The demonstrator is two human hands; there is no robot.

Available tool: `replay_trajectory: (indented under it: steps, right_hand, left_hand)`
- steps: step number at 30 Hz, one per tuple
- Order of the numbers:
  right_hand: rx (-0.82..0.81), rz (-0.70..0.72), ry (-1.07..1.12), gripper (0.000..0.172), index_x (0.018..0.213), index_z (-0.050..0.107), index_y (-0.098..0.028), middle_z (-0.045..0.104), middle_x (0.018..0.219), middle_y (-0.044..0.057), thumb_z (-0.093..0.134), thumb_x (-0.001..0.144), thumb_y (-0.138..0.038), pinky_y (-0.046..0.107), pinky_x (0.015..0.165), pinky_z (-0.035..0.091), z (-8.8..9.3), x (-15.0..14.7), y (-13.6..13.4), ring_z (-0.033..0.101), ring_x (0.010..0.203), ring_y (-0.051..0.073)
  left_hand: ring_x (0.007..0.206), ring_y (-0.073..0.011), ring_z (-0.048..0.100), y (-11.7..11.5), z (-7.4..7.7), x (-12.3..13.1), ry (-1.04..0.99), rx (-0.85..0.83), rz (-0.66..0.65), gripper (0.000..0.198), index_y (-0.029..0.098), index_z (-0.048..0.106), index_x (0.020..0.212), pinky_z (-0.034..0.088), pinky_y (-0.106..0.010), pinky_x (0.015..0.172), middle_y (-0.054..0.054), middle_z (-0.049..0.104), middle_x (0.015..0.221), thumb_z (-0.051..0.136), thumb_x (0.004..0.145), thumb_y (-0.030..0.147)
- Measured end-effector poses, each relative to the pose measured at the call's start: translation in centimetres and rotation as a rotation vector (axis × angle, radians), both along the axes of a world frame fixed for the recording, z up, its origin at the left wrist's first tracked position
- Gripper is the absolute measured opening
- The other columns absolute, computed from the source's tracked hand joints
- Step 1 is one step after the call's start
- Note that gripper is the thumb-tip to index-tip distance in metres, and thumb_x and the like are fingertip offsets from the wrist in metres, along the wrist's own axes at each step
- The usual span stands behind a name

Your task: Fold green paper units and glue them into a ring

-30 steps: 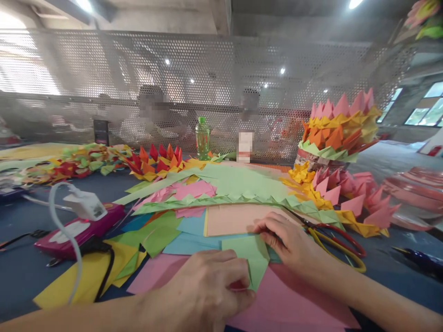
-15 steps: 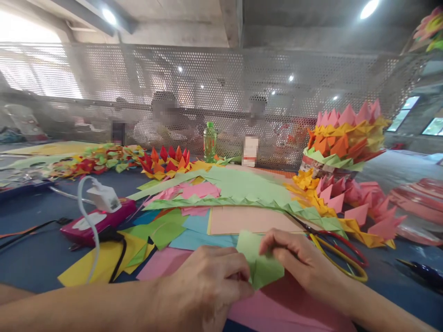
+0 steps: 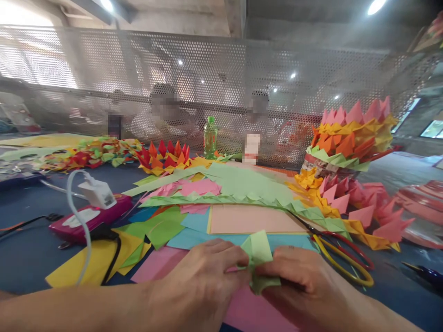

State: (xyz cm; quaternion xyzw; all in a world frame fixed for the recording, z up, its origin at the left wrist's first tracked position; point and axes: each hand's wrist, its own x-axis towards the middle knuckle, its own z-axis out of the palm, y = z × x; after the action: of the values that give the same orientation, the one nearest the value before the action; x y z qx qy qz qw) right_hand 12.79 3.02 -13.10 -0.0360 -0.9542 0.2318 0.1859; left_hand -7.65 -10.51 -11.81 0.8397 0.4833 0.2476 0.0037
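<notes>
A piece of light green paper [image 3: 260, 249], partly folded, is held between my two hands over the table. My left hand [image 3: 211, 272] pinches its left side, fingers closed. My right hand [image 3: 301, 272] grips the lower right part, thumb and fingers pressed on the paper. The paper's upper flap stands up between the hands; its lower part is partly hidden by my fingers. Beneath lie a pink sheet [image 3: 256, 309] and blue paper [image 3: 197, 242]. Scissors [image 3: 346, 263] with red and yellow handles rest just beyond my right hand.
A magenta power strip [image 3: 86, 223] with a white charger [image 3: 98, 193] and cables lies left. A long folded green strip [image 3: 221, 199] crosses the middle. Layered paper petals [image 3: 349, 133] stand at right. A green bottle [image 3: 210, 138] is behind, before a perforated metal screen [image 3: 207, 64]. A pen-like tool [image 3: 424, 273] lies far right.
My right hand has come down and round the green paper's lower right part, which is now folded over more narrowly. The view has shifted slightly.
</notes>
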Motion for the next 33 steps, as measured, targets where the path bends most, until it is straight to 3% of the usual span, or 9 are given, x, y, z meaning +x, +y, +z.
replay_trajectory:
  steps: [3,7,10,13,18,23,27,33]
  right_hand:
    - [0.124,0.012,0.073,0.02,0.111,0.067,-0.024,0.063,0.079,0.0,0.064,0.092,-0.019,0.026,0.062,0.04,0.1,0.4,0.3,0.057,0.07,0.014]
    - [0.124,-0.036,0.107,0.033,0.108,0.068,-0.028,0.057,0.091,0.002,0.055,0.089,-0.005,0.027,0.069,0.042,0.5,0.8,1.0,0.055,0.08,0.015]
    - [0.085,0.042,0.088,0.021,0.088,0.069,-0.025,0.06,0.092,0.001,0.06,0.088,-0.007,0.029,0.076,0.043,0.9,0.6,1.1,0.056,0.086,0.016]
    - [0.045,0.111,0.089,0.01,0.08,0.067,-0.022,0.065,0.084,0.0,0.071,0.086,-0.015,0.028,0.077,0.043,1.3,0.1,0.7,0.058,0.082,0.014]
    - [-0.097,0.062,-0.031,0.019,0.075,0.062,-0.02,0.066,0.076,-0.001,0.077,0.084,-0.026,0.027,0.074,0.043,1.8,-0.3,0.1,0.06,0.074,0.012]
    - [-0.256,-0.026,-0.118,0.024,0.072,0.058,-0.021,0.061,0.074,-0.003,0.067,0.092,-0.032,0.027,0.072,0.041,0.8,0.2,0.4,0.057,0.072,0.012]
    - [-0.164,-0.155,-0.164,0.022,0.074,0.052,-0.021,0.057,0.073,-0.003,0.06,0.094,-0.027,0.028,0.067,0.038,0.1,0.1,-0.1,0.054,0.072,0.014]
    - [0.118,-0.242,-0.105,0.023,0.072,0.044,-0.022,0.052,0.071,-0.002,0.051,0.093,-0.015,0.03,0.065,0.035,-0.1,-0.7,-1.2,0.049,0.07,0.017]
  left_hand:
    - [0.09,-0.02,0.061,-0.3,0.1,0.1,0.048,-0.066,0.027,0.025,0.018,0.063,0.101,0.052,-0.033,0.083,-0.004,0.066,0.103,0.047,0.086,0.005]
    - [0.092,-0.021,0.06,-0.7,0.3,0.5,0.058,-0.047,0.049,0.022,0.016,0.064,0.095,0.051,-0.034,0.086,-0.006,0.065,0.102,0.044,0.092,0.008]
    - [0.092,-0.022,0.06,-0.7,0.6,0.5,0.051,0.017,0.027,0.021,0.016,0.063,0.089,0.051,-0.034,0.084,-0.008,0.066,0.098,0.043,0.094,0.015]
    - [0.088,-0.021,0.06,-1.0,0.8,0.4,0.064,0.028,0.006,0.021,0.016,0.064,0.093,0.052,-0.031,0.08,-0.009,0.066,0.097,0.043,0.094,0.017]
    - [0.08,-0.0176,0.059,-1.0,0.4,0.1,0.074,0.003,-0.049,0.029,0.016,0.066,0.096,0.051,-0.026,0.072,-0.007,0.066,0.091,0.037,0.097,0.015]
    - [0.08,-0.017,0.06,-0.6,0.3,0.1,0.073,-0.015,-0.08,0.03,0.015,0.065,0.1,0.05,-0.025,0.072,-0.006,0.065,0.089,0.035,0.097,0.011]
    - [0.078,-0.0176,0.06,-0.8,0.4,0.0,0.08,-0.044,-0.096,0.024,0.015,0.063,0.1,0.05,-0.025,0.071,-0.006,0.065,0.086,0.04,0.095,0.011]
    - [0.079,-0.0195,0.061,-1.0,0.8,-0.2,0.06,-0.053,-0.132,0.02,0.015,0.063,0.097,0.052,-0.028,0.071,-0.007,0.067,0.085,0.044,0.091,0.011]
